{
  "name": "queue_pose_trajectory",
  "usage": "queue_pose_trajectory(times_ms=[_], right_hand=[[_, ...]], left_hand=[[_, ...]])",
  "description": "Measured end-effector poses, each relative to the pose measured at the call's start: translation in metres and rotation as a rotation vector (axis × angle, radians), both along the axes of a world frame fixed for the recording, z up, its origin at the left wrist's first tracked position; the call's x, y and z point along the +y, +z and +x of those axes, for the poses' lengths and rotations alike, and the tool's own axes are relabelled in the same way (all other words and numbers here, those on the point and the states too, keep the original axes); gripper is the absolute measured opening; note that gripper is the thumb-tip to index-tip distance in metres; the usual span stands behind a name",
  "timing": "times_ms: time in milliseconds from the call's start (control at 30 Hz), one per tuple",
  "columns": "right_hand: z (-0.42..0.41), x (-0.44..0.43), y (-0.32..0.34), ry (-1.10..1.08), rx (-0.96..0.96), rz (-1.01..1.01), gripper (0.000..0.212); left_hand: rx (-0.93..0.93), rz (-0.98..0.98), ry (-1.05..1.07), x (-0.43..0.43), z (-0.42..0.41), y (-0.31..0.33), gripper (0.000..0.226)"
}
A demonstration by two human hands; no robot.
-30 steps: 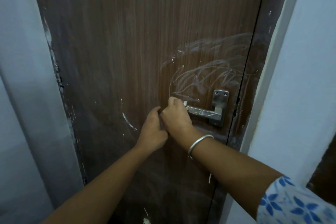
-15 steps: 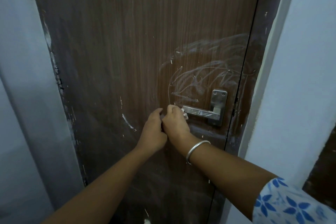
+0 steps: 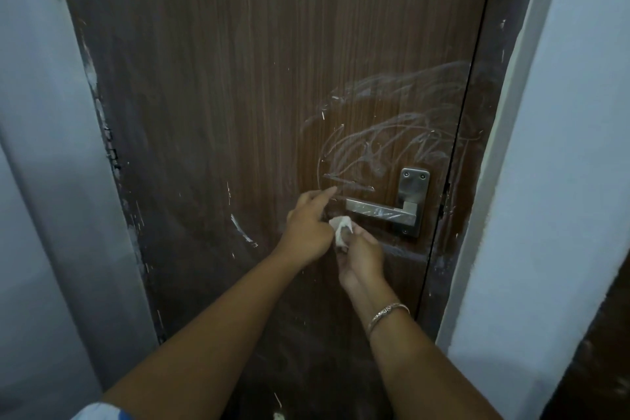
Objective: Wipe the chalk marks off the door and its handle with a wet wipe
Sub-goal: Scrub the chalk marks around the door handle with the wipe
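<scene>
A dark brown wooden door (image 3: 259,78) carries white chalk scribbles (image 3: 392,143) above its steel lever handle (image 3: 381,211). A small crumpled white wet wipe (image 3: 341,230) is pinched between both hands just below the lever's free end. My left hand (image 3: 308,228) holds the wipe's left side, index finger stretched toward the door. My right hand (image 3: 361,256), a silver bangle on its wrist, grips the wipe from below, palm turned up.
Pale blue-grey walls (image 3: 559,181) frame the door on both sides. The dark door frame (image 3: 477,181) runs close to the right of the handle plate. A short white chalk arc (image 3: 243,230) lies left of the hands.
My right hand has come off the lever's end and dropped below it, turning palm up. The wipe now shows between both hands. The lever is fully uncovered.
</scene>
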State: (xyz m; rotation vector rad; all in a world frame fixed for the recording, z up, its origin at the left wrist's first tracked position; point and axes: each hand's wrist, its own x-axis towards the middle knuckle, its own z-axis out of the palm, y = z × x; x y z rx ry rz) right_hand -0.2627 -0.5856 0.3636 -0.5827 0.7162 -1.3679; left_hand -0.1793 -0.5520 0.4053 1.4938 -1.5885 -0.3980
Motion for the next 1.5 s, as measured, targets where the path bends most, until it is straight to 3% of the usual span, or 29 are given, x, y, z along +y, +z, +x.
queue_pose_trajectory(times_ms=[67, 167, 333, 567, 767, 1000, 1233, 1500], right_hand=[[-0.002, -0.003, 0.006, 0.004, -0.224, -0.002, 0.02], [-0.004, -0.008, 0.014, 0.1, -0.354, 0.035, 0.019], [-0.009, -0.006, 0.015, 0.187, -0.435, 0.082, 0.016], [-0.019, -0.001, 0.009, 0.109, -0.533, 0.111, 0.014], [-0.01, 0.001, 0.015, 0.18, -0.409, 0.057, 0.016], [-0.025, 0.003, 0.005, 0.07, -0.662, 0.107, 0.013], [-0.028, 0.006, 0.015, 0.058, -0.62, 0.156, 0.013], [-0.056, 0.011, 0.008, -0.014, -0.772, 0.155, 0.03]], left_hand=[[-0.066, 0.042, -0.007, -0.006, -0.004, 0.004, 0.066], [-0.187, 0.086, 0.012, -0.015, -0.006, 0.005, 0.06], [-0.349, 0.045, 0.047, -0.017, -0.006, 0.005, 0.057], [-0.49, 0.025, 0.088, -0.012, -0.007, 0.012, 0.06], [-0.451, -0.015, 0.111, -0.007, -0.011, 0.012, 0.054], [-0.582, 0.018, 0.167, -0.007, -0.009, 0.022, 0.059], [-0.618, -0.002, 0.16, -0.008, -0.011, 0.019, 0.058], [-0.63, -0.011, 0.165, -0.01, -0.011, 0.012, 0.065]])
